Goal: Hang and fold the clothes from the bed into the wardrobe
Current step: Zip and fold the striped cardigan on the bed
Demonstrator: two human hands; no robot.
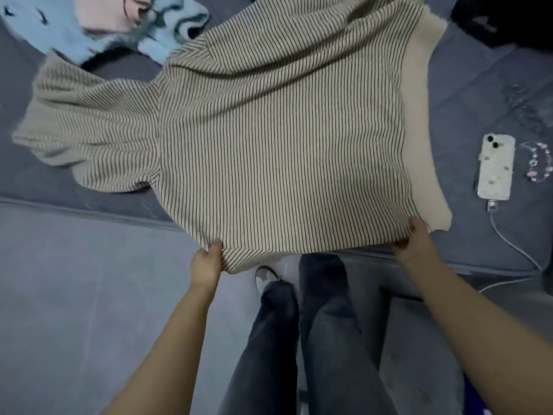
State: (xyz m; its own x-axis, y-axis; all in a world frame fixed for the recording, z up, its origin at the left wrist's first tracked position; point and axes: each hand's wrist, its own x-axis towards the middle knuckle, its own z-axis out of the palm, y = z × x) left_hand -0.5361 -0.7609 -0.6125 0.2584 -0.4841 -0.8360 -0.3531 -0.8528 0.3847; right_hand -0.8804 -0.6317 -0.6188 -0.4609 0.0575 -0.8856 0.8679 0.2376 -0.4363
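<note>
Striped sweater [269,130]: one, beige with thin dark stripes and a plain beige hem band, spread across the grey bed [478,100]. Near edge pinched at two corners, left hand [208,262] and right hand [414,239] each gripping the knit. Beyond: one fluffy blue garment [74,34], one black garment [502,16]. Right side: one phone [495,166] on a charging cable [508,241], one beaded strap [540,161].

One striped sweater [269,130], one phone [495,166], two hands — left [206,262], right [414,241].
</note>
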